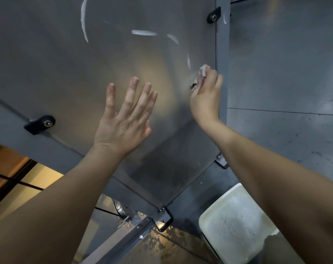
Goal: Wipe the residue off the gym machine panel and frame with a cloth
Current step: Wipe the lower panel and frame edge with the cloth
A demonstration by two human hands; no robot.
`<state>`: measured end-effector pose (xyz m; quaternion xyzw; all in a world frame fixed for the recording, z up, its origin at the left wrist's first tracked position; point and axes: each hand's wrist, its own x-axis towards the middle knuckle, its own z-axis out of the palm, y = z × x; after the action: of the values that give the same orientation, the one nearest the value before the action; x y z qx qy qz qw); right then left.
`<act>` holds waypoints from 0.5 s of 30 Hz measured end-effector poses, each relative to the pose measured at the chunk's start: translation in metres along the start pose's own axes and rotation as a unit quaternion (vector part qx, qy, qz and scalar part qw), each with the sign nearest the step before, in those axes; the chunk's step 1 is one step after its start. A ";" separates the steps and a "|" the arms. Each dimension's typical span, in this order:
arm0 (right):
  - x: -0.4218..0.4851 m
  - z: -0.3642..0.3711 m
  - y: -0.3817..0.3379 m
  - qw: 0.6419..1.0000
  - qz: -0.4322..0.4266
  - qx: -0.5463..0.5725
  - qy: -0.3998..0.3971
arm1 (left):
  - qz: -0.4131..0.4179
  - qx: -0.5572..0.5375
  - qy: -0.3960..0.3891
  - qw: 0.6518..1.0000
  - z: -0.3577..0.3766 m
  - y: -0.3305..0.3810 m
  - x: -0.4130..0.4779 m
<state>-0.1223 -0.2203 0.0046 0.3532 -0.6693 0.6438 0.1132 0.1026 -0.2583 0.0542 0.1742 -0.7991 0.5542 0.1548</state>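
We face grey slabs (285,73) with thin seams filling the 3 o'clock side. At 8 o'clock, dark-framed glass panes (18,180) glow amber. At 6 o'clock a wet, speckled floor patch (162,242) reflects warm light. At 5 o'clock a white tub (204,223) holds pale powder.

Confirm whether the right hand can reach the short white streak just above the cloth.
Probably yes. The right hand holds the cloth against the panel just below that streak, with only bare panel between them. The left hand is spread open lower left, out of the path.
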 end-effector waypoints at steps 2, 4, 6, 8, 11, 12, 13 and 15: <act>-0.012 0.006 -0.008 0.999 -0.008 -0.033 0.023 | 0.001 -0.002 -0.004 1.000 0.000 0.000 0.000; -0.043 0.005 -0.006 0.993 -0.095 -0.033 -0.057 | 0.000 -0.003 -0.007 1.000 -0.001 0.000 0.000; -0.054 -0.005 0.010 0.978 -0.152 -0.037 -0.139 | 0.000 -0.002 -0.007 1.000 -0.001 0.000 0.000; -0.033 -0.008 0.019 0.987 -0.104 -0.035 -0.118 | 0.001 -0.004 -0.009 1.000 -0.001 0.000 0.000; 0.005 -0.002 0.009 1.000 -0.011 0.000 -0.007 | 0.004 -0.002 -0.013 1.000 -0.001 0.000 0.000; 0.006 0.001 0.003 1.000 -0.021 0.008 0.002 | 0.005 -0.004 -0.015 1.000 -0.001 0.000 0.000; 0.001 0.001 -0.002 0.999 -0.046 0.006 -0.012 | 0.005 -0.005 -0.016 1.000 -0.002 0.000 0.000; -0.018 -0.004 0.001 0.992 -0.105 -0.014 -0.070 | 0.004 -0.004 -0.012 1.000 -0.002 -0.001 0.000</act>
<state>-0.1108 -0.2111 -0.0061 0.4641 -0.6438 0.5925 0.1384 0.1027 -0.2566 0.0557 0.1774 -0.8035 0.5498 0.1440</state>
